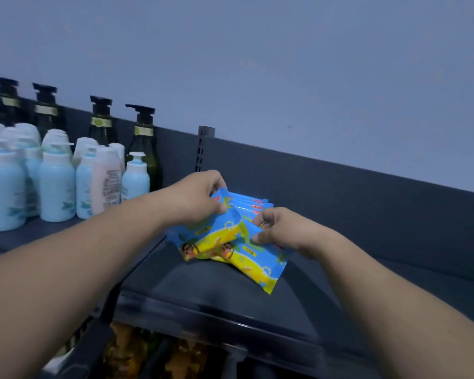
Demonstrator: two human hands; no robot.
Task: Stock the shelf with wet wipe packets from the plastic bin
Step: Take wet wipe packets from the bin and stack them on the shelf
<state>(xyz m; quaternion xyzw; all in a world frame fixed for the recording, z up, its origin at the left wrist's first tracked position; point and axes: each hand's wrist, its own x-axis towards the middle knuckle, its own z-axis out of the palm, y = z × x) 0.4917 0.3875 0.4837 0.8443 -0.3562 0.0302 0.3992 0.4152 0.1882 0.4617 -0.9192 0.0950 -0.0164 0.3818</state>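
Nearest, two bare forearms, stretched out over the glossy front lip of the dark grey metal shelf. Beyond them, a fanned bunch of blue-and-yellow plastic wet wipe packets, seemingly resting mid-shelf, right of the pale blue plastic bottles and dark green pump bottles. Pinches the bunch's far-left corner with the left grip; nips a packet's right edge between thumb and fingers of the right grip. Probably light, soft and squashy, with slick film prone to sliding apart. Best taken across the sealed edges, squaring the stack before letting go.
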